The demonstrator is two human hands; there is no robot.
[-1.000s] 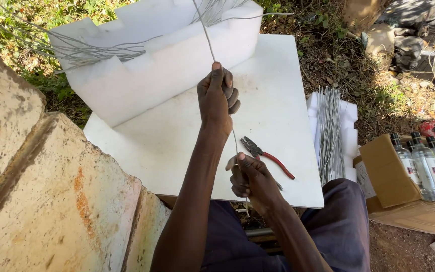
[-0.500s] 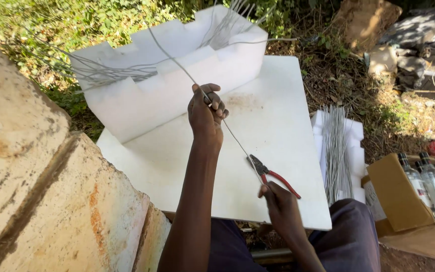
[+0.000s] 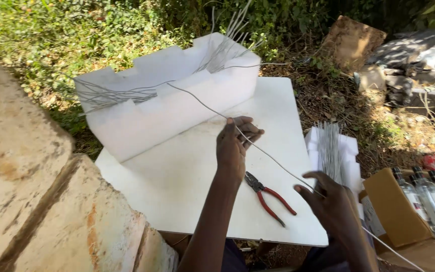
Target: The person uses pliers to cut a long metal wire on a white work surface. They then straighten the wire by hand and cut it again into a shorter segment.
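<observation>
Fingers, left hand (image 3: 233,146): closed around grey wire (image 3: 273,161), mid-length.
Fingers, right hand (image 3: 331,204): curled on same wire, lower down.
Wire: slanting above white board (image 3: 177,186), from foam block (image 3: 172,111).
Pliers (image 3: 269,196): flat on board, between hands.

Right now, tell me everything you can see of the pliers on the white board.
The pliers lie flat on the white board, near its front edge, untouched by either hand. Dark metal jaws point up-left toward the left hand; two red-sleeved handles spread slightly apart, pointing down-right toward the right hand. The jaws look nearly closed. The grey wire held between both hands passes above them without touching.
</observation>
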